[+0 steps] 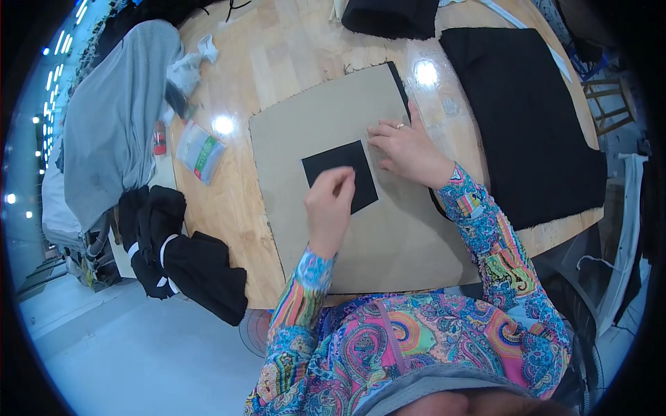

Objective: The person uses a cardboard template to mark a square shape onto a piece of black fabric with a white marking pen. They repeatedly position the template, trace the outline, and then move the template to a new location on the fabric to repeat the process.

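Note:
A large beige panel (312, 121) lies flat on the wooden table, with black cloth (400, 87) showing past its upper right edge. Near its middle is a black square (333, 161); I cannot tell whether it is a patch on top or an opening onto the cloth. My left hand (329, 211) is closed in a pinch over the square, and anything between its fingertips is too small to make out. Spread near the panel's right edge, my right hand (411, 149) rests with fingers outstretched, a ring on one of them.
Black fabric pieces (534, 125) lie stacked at the right, and a folded black bundle (388, 17) sits at the far edge. On the left are a clear packet (200, 152), a small red item (159, 139), grey cloth (114, 118) and tied black bundles (198, 267) overhanging the table edge.

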A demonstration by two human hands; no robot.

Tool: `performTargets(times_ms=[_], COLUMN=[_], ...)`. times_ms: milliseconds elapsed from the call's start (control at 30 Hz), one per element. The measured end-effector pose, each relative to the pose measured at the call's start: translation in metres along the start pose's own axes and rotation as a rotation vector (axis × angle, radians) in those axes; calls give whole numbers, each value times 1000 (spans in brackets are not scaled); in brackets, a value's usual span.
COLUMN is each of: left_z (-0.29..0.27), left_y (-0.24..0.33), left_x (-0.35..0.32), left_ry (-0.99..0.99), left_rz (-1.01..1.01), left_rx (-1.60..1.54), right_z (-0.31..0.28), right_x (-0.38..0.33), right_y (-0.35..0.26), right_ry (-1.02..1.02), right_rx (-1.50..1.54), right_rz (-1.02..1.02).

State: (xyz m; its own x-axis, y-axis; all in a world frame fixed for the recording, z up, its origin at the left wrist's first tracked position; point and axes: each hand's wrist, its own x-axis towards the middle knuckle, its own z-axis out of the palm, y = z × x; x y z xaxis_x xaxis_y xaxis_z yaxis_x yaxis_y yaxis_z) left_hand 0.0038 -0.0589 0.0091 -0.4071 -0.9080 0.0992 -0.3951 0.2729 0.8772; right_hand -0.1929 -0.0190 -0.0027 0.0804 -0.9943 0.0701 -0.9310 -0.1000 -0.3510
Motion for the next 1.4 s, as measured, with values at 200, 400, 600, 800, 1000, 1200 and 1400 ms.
performTargets(times_ms=[200, 400, 600, 800, 1000, 1200, 1400], left_z=[33, 39, 35, 35, 24, 12, 7], left_y=[-19, -19, -16, -16, -8, 1, 0], left_x=[40, 42, 44, 38, 4, -26, -36], left_ry=[58, 41, 30, 22, -77, -201, -231], left_rz=[-49, -23, 8, 72, 136, 171, 178], left_rx=[3, 35, 64, 154, 188, 232, 226], right_z=[-6, -8, -11, -9, -9, -9, -5], right_x=[2, -2, 1, 1, 0, -1, 0], right_y=[-4, -2, -5, -4, -4, -4, -5], right_ry=[-51, -76, -82, -130, -50, -42, -47], right_rx=[4, -8, 3, 23, -16, -19, -6], right_rz=[-23, -6, -1, 23, -15, -7, -12])
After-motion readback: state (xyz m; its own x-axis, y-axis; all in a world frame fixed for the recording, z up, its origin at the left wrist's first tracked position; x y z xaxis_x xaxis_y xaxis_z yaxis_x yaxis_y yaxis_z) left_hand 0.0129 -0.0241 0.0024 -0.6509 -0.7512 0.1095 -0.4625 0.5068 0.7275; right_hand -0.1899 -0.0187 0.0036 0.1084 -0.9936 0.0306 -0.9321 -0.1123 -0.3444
